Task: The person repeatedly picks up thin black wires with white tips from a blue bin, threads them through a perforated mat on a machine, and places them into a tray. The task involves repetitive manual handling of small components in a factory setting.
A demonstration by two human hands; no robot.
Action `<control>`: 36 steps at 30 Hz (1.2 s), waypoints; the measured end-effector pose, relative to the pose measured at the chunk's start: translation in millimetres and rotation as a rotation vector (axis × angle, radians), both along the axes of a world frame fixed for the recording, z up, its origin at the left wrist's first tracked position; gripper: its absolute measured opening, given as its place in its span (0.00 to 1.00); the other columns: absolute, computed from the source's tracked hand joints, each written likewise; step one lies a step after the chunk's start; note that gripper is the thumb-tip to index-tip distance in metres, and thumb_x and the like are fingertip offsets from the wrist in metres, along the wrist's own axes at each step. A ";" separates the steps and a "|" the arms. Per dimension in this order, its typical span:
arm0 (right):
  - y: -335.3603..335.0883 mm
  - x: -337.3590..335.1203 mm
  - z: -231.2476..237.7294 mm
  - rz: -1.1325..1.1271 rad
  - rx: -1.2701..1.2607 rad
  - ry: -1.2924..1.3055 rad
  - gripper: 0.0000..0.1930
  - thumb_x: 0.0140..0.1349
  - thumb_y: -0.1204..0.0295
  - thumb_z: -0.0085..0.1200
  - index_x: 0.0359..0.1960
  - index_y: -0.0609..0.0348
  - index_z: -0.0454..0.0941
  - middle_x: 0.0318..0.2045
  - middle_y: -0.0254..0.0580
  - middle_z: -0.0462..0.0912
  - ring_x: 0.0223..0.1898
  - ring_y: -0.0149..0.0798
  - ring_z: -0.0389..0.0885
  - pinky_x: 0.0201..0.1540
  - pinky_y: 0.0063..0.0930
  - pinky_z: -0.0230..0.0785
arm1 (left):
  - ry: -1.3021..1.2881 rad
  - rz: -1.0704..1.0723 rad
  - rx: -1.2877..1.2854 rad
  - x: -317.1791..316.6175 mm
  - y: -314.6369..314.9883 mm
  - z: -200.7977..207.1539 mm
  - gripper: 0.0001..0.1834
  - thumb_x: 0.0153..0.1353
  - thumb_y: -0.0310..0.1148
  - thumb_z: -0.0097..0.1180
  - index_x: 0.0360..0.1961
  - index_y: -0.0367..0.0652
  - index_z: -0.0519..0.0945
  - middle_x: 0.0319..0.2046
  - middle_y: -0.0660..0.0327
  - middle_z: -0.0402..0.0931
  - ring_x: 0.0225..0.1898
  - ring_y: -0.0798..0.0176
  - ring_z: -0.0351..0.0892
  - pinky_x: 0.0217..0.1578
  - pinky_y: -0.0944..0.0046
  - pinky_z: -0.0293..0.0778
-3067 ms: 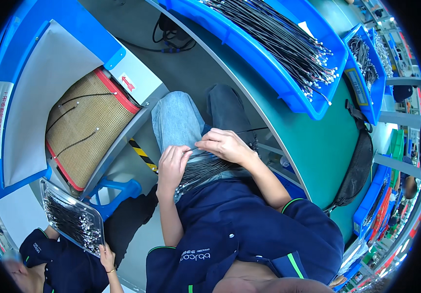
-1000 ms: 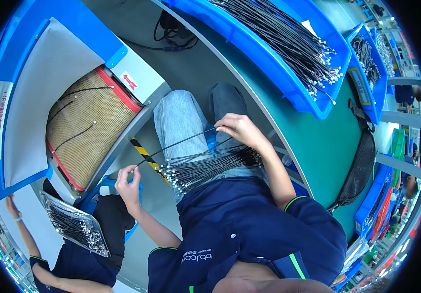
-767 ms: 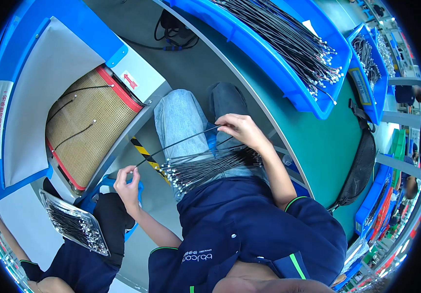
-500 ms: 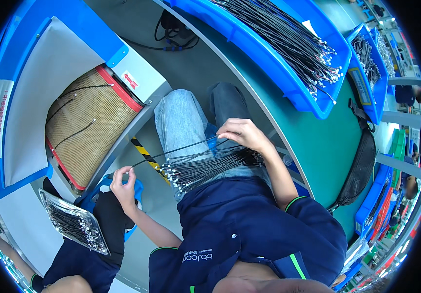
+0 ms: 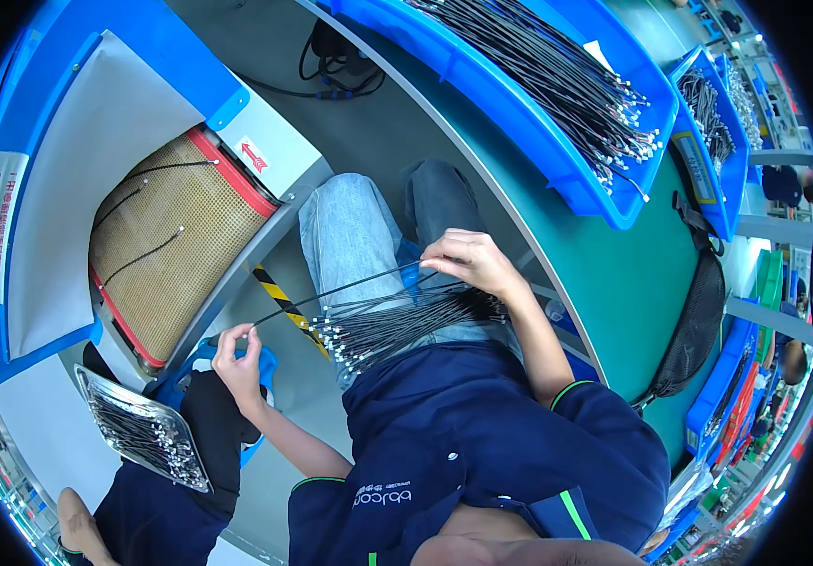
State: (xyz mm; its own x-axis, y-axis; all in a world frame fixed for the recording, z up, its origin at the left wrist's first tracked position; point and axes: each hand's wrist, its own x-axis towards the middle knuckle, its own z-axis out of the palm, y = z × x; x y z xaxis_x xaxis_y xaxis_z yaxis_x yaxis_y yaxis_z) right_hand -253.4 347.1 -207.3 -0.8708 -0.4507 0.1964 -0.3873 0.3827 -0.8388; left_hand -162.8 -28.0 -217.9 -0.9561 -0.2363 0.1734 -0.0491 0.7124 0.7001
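While in 2 hands, 1 cable between belt and tabletop

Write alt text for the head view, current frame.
A seated person's left hand and right hand hold one black cable nearly straight between them, above a cable bundle lying across the lap. At left, three loose cables lie on a tan mesh belt; at upper right, a blue bin of black wires sits on a green table.
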 end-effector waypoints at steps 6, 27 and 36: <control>3.0 -2.6 2.3 0.101 0.068 0.038 0.06 0.53 0.73 0.63 0.31 0.60 0.79 0.25 0.39 0.79 0.27 0.39 0.77 0.31 0.30 0.70 | 0.000 0.004 0.015 -0.1 -5.5 -5.4 0.06 0.49 0.18 0.61 0.29 0.35 0.78 0.26 0.58 0.79 0.28 0.62 0.78 0.33 0.65 0.73; -126.0 -87.5 -13.6 -0.022 0.107 0.393 0.07 0.51 0.72 0.61 0.30 0.54 0.77 0.27 0.35 0.77 0.32 0.39 0.76 0.34 0.32 0.71 | 0.080 0.085 -0.104 -100.2 -119.6 0.6 0.05 0.56 0.26 0.59 0.33 0.36 0.80 0.30 0.59 0.79 0.32 0.65 0.77 0.38 0.66 0.73; -209.2 -100.7 -43.9 -0.128 0.068 0.331 0.08 0.49 0.71 0.62 0.31 0.54 0.78 0.33 0.35 0.76 0.43 0.41 0.73 0.53 0.42 0.66 | 0.024 -0.012 -0.124 -177.2 -208.5 -16.8 0.07 0.57 0.29 0.59 0.34 0.37 0.80 0.41 0.57 0.77 0.41 0.60 0.78 0.43 0.65 0.73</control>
